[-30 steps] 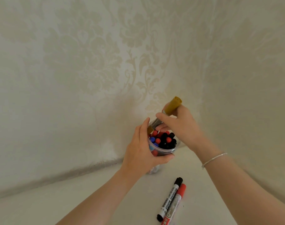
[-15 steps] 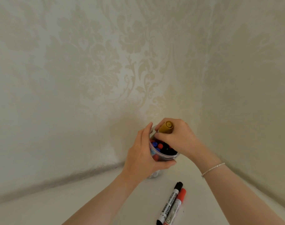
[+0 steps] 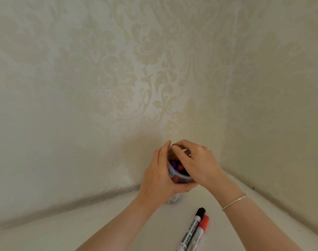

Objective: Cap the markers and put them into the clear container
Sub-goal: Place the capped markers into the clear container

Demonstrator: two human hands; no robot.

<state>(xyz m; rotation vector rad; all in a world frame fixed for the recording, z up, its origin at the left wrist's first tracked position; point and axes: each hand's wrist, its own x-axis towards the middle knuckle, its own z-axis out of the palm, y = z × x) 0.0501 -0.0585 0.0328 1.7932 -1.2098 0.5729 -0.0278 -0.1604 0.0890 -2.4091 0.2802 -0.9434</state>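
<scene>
A clear container point(image 3: 180, 177) stands in the corner of the white table and holds several capped markers point(image 3: 176, 166) with red, blue and black ends. My left hand point(image 3: 158, 176) grips its side. Over its mouth, my right hand point(image 3: 198, 160) has its fingers curled down on a gold marker point(image 3: 171, 152). Only a brownish bit of that marker shows behind the wall of the container. On the table in front lie a capped black marker point(image 3: 192, 230) and a capped red marker point(image 3: 203, 223), side by side.
Patterned wallpaper walls meet in a corner right behind the container. The white table point(image 3: 118, 214) runs to the left and toward me. A thin bracelet point(image 3: 234, 201) circles my right wrist.
My right hand lowered the gold marker from a tilt above the container down into it; the marker is now almost hidden. My left hand kept its grip on the container.
</scene>
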